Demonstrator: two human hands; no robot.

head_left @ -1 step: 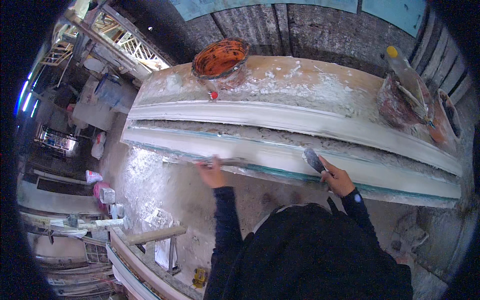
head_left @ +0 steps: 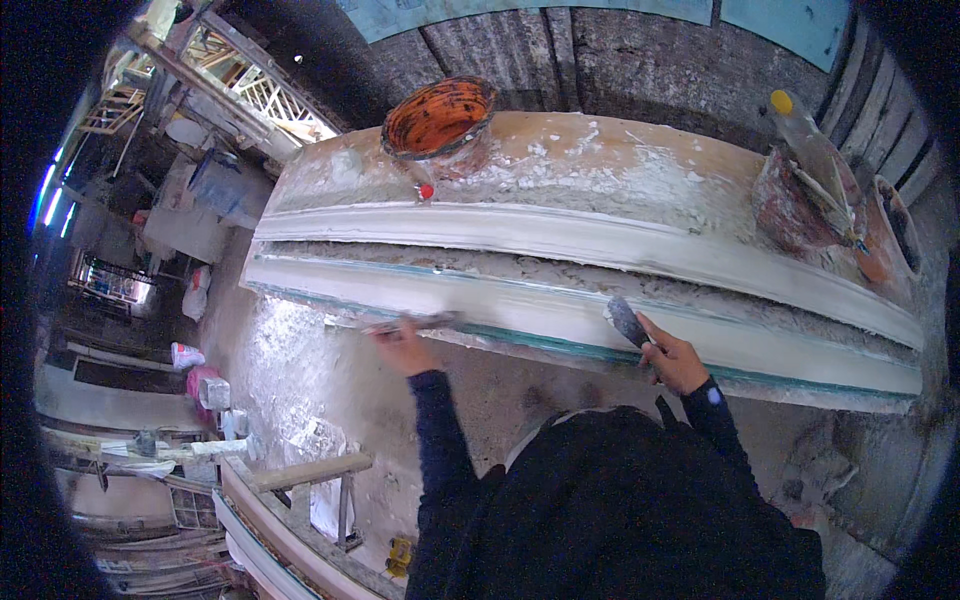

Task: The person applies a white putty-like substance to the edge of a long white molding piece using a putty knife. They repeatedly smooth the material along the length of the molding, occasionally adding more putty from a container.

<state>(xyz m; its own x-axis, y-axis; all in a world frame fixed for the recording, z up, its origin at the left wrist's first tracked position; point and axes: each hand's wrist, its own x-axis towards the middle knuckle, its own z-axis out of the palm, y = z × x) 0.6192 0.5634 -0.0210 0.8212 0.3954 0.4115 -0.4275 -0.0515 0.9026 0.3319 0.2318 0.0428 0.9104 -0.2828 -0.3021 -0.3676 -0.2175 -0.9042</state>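
Note:
Two long white plaster mouldings lie side by side across the work table (head_left: 560,125), with rough grey crumbs between them. The far moulding (head_left: 500,225) is ridged; the near moulding (head_left: 500,295) has a teal front edge. My left hand (head_left: 403,350) is closed on a flat, narrow tool at the near moulding's front edge, left of the middle; motion smears the tool (head_left: 430,321), so its kind is unclear. My right hand (head_left: 675,358) grips a putty knife (head_left: 625,320), its plaster-smeared blade pointing up and left over the near moulding.
At the table's back stands an orange bucket (head_left: 440,118), a small red thing (head_left: 426,192) before it. On the far right are a clear bottle with a yellow cap (head_left: 782,102) and a plaster-stained container (head_left: 790,205). A wooden frame (head_left: 310,470) stands lower left.
My left hand has slid slightly left along the near moulding's front edge with its tool. My right hand and the putty knife have stayed almost where they were.

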